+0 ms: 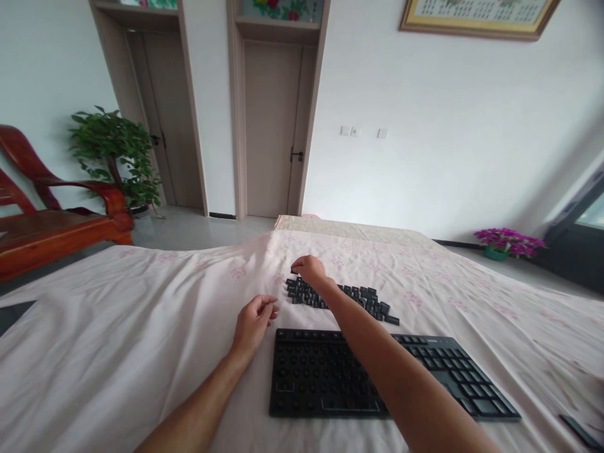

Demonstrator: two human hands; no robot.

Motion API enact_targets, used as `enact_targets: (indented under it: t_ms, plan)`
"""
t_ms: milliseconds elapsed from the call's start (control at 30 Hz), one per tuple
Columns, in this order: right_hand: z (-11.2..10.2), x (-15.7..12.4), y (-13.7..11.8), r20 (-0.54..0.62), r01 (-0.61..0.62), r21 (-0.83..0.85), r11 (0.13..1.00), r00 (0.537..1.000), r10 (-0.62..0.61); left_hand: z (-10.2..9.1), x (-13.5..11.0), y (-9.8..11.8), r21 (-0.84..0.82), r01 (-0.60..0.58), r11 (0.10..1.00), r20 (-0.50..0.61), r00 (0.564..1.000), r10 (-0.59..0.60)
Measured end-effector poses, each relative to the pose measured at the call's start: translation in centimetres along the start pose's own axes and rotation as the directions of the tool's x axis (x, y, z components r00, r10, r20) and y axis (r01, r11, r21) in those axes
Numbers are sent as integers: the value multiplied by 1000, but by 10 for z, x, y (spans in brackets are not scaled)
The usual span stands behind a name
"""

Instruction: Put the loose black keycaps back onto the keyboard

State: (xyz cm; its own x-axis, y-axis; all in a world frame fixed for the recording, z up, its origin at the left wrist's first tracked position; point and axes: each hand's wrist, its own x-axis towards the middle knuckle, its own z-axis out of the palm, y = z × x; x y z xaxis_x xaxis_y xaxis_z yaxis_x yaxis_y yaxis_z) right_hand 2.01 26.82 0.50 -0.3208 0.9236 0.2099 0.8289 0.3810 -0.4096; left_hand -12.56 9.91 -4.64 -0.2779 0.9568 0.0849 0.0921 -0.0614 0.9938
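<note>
I observe the work area through the head camera. The full-size black keyboard (330, 371) lies flat on the floral cloth (179, 321), nearest the operator end. Its left section exposes rows of switch stems (310, 370); its right-hand section, including the numeric keypad (481, 371), carries fitted keycaps. The right forearm crosses above the board and hides part of it.

Loose black keycaps (309, 296) form a spread cluster just beyond the keyboard's far edge, extending rightward past the forearm.

Right hand (309, 269): positioned at the far left side of the cluster. Grip is a narrow pinch; I read a small black keycap (293, 271) held at the fingertips.

Left hand (255, 318): positioned near the keyboard's far left corner, apart from it, left of the cluster. Fingers are curled, with the thumb close to the index finger. I cannot tell whether anything small sits between them.

Surroundings: red-brown wooden armchair (94, 214) and leafy potted plant (113, 151) at left; purple flowers (509, 241) at right.
</note>
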Motion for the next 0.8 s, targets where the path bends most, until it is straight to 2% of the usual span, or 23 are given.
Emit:
enact_targets:
  t_ms: [333, 500, 600, 800]
  plan:
    - [13, 5, -6, 51, 31, -83, 996, 998, -27, 1, -2, 4, 3, 8, 1000, -10, 1000, -8]
    - [6, -2, -8, 38, 45, -60, 997, 998, -43, 0, -2, 2, -20, 13, 1000, -18, 1000, -13]
    - [-3, -18, -8, 24, 66, -27, 997, 998, -65, 0, -1, -1, -16, 5, 1000, -31, 999, -5]
    - [-18, -75, -8, 14, 202, -38, 979, 979, -202, 0, -2, -1, -12, -15, 1000, -45, 999, 15]
